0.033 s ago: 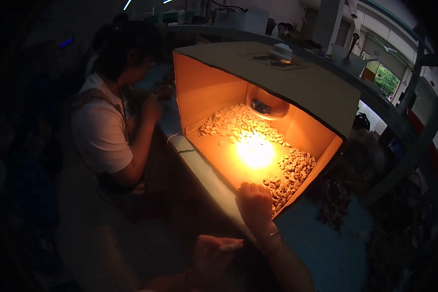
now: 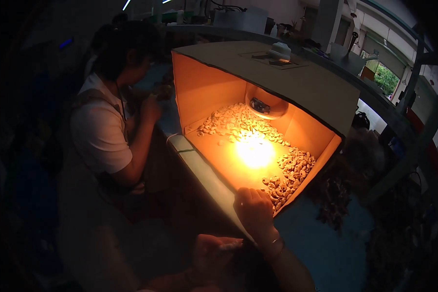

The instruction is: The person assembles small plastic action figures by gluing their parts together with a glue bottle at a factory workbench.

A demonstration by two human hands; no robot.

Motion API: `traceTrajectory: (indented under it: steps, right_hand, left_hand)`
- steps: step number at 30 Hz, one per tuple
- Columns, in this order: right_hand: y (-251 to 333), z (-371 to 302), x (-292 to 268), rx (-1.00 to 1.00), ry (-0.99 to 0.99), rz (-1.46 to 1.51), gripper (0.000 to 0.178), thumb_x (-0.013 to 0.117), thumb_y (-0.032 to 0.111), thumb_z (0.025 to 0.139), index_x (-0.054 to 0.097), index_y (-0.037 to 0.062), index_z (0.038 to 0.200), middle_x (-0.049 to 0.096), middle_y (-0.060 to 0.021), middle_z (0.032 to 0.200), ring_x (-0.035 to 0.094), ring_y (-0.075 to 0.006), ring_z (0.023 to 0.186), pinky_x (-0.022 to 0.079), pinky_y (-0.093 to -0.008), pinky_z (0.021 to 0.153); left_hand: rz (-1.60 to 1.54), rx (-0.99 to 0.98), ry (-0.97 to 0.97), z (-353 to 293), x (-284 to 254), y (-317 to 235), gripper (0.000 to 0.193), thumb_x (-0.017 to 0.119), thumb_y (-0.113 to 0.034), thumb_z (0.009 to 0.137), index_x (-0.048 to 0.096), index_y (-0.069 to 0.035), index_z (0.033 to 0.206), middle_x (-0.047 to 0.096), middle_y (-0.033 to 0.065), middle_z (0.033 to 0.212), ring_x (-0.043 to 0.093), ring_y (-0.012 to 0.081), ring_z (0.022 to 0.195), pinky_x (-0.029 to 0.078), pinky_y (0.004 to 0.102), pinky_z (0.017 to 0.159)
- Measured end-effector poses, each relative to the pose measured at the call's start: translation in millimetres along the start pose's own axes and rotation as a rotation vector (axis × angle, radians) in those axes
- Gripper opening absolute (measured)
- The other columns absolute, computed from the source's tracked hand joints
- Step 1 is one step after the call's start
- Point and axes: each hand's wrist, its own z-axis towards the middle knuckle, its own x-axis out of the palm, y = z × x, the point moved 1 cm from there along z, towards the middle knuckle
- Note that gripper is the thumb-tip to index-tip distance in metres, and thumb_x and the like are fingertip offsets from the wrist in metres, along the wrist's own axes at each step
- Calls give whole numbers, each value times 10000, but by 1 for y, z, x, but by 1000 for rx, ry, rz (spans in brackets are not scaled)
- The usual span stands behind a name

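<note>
A cardboard box (image 2: 297, 78) lies open toward me, lit from inside by a bright lamp (image 2: 268, 104). Many small, pale, ring-like or shell-like pieces (image 2: 294, 170) are heaped along its right side, with another heap at the back. At the box's front edge, beside the right heap, is my right hand (image 2: 253, 209), its fingers curled down and closed; whatever they hold, if anything, is hidden. Lower down, in shadow, my left hand (image 2: 213, 250) is closed in a pinch. Something small may sit at its fingertips, too dark to make out.
A person in a white top (image 2: 102, 121) works at the left with both hands raised. A pale padded strip (image 2: 204, 168) runs along the box's front. Right of the box are a bluish table surface (image 2: 321, 253) and a dark heap (image 2: 333, 199).
My right hand has drawn back slightly toward me at the box's front edge. My left hand and the pieces look unchanged.
</note>
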Motion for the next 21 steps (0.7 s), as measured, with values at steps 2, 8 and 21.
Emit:
traceTrajectory:
  steps: [2, 8, 21]
  right_hand:
    - [-1, -28, -29, 9, -146, 679, 109, 642, 19, 724, 563, 46, 793, 600, -94, 708, 592, -198, 642, 459, -302, 585]
    - [-53, -119, -82, 469, -170, 1039, 151, 626, -25, 798, 539, 9, 916, 615, -95, 848, 609, -143, 775, 492, -248, 663]
    - [-79, -175, -139, 444, -375, 931, 202, 629, -57, 746, 600, 0, 938, 647, -137, 886, 649, -243, 808, 507, -296, 686]
  left_hand:
    - [135, 101, 61, 3, 4, -1, 255, 562, -103, 888, 370, -50, 1047, 586, 268, 1030, 603, 345, 972, 511, 465, 821]
    - [-138, -216, 185, 9, 34, 26, 249, 562, 63, 840, 453, -8, 1053, 579, 210, 1086, 593, 257, 1007, 486, 359, 898]
    - [-140, -610, 550, -8, 92, 62, 296, 545, 17, 858, 453, -1, 1140, 610, 195, 1059, 610, 242, 984, 505, 332, 816]
